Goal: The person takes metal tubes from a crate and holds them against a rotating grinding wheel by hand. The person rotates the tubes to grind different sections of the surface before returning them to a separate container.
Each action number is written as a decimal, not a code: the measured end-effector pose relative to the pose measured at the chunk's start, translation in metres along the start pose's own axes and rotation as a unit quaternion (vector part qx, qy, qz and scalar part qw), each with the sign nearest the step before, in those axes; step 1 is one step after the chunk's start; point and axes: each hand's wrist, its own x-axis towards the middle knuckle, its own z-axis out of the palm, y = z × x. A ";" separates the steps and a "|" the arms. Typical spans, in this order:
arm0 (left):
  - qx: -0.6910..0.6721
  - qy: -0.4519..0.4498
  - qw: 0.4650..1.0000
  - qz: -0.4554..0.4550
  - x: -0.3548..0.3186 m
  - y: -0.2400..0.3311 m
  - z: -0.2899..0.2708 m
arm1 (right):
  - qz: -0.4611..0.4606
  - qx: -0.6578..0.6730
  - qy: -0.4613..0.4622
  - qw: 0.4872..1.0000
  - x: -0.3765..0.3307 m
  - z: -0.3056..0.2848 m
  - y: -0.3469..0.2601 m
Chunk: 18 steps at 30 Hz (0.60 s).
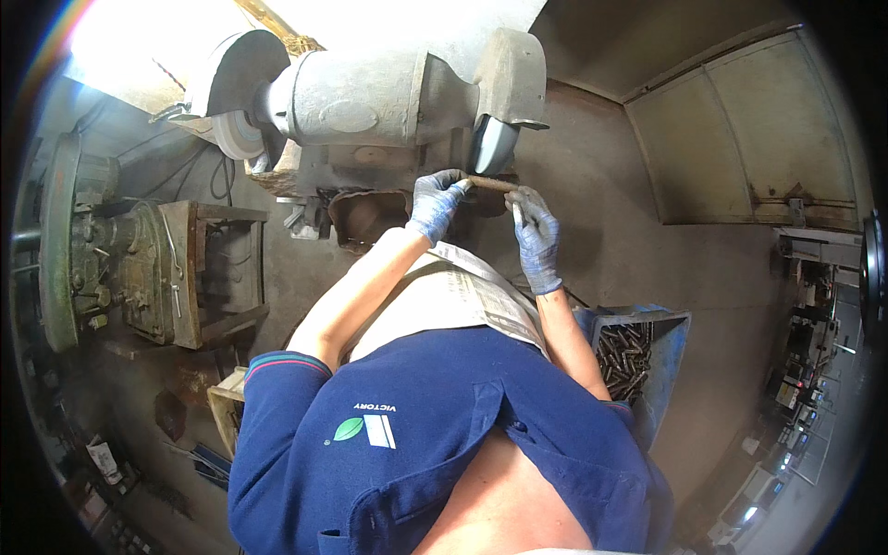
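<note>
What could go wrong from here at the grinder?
1. Snag: the left hand and right hand, both gloved, are close to the exposed right-hand wheel; if it is spinning, glove fabric might catch.
2. Kick: the short rod is held only by the fingers, just below that wheel, so contact could twist it loose. Whether they touch now, I can't tell.

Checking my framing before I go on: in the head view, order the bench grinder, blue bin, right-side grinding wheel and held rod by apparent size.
1. Bench grinder
2. Blue bin
3. Right-side grinding wheel (visible part)
4. Held rod
</note>
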 end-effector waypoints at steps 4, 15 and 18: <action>-0.028 0.035 0.999 -0.027 -0.001 -0.003 0.008 | -0.002 -0.039 -0.013 0.999 0.004 -0.007 0.012; -0.056 0.063 0.995 -0.053 0.005 -0.008 0.026 | 0.092 0.050 -0.008 0.994 0.011 -0.019 0.025; -0.007 0.100 0.994 -0.038 0.007 -0.006 0.016 | 0.096 0.034 -0.022 0.995 0.011 -0.009 0.032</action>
